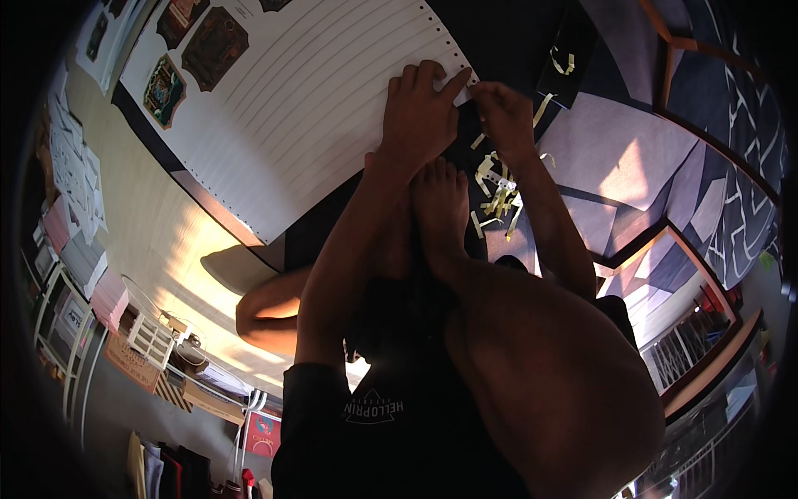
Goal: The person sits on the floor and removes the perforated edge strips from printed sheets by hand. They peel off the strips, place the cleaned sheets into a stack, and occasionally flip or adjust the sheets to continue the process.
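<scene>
A wide white sheet with many parallel lines (291, 108) lies spread on a dark surface, small holes dotted along its edge. My left hand (416, 112) rests on that sheet near its right edge, fingers spread and slightly bent, thumb reaching along the perforated border. Just past this border my right hand (504, 116) is closed in a pinch, close to the left thumb. Whatever lies between its fingertips is too small and dark to make out. Pale yellow strips (501, 200) are scattered below my right hand, beside my bare foot (442, 200).
Dark ornate labels (214, 48) lie on the sheet's far left part. A black flat piece (568, 62) with a curled strip sits at the upper right. Wood-framed panels (698, 46) stand on the right. At lower left are a cardboard box (131, 362) and a white rack (50, 312).
</scene>
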